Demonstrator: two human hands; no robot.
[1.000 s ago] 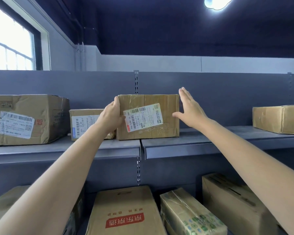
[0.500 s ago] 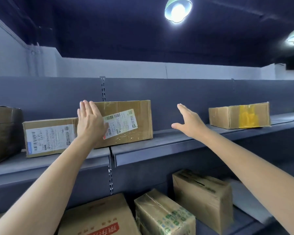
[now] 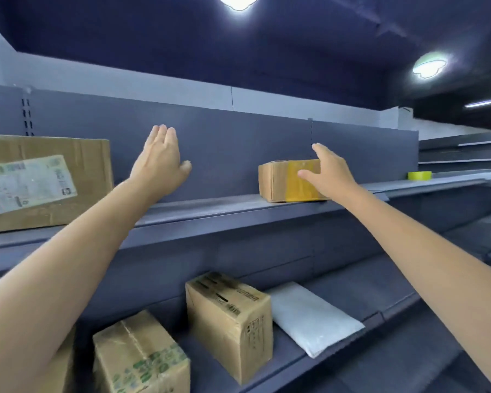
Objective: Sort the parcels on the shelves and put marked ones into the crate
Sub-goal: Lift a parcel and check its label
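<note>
A small cardboard parcel with a band of yellow tape point(image 3: 288, 181) sits on the upper grey shelf point(image 3: 210, 207). My right hand point(image 3: 328, 174) is open in front of its right part, fingers apart; contact with the box is unclear. My left hand point(image 3: 160, 160) is open in the air over the bare stretch of shelf, to the left of that parcel. At the far left stands a bigger cardboard parcel with a white shipping label point(image 3: 46, 180). No crate shows in the head view.
On the lower shelf lie a box with green print point(image 3: 142, 358), a tall brown box point(image 3: 230, 321) and a white padded mailer point(image 3: 312, 319). A roll of yellow tape point(image 3: 419, 175) rests further right on the upper shelf. Ceiling lamps glow overhead.
The view has swung right. Both hands left the labelled parcel and moved right along the shelf; my right hand now reaches the yellow-taped parcel.
</note>
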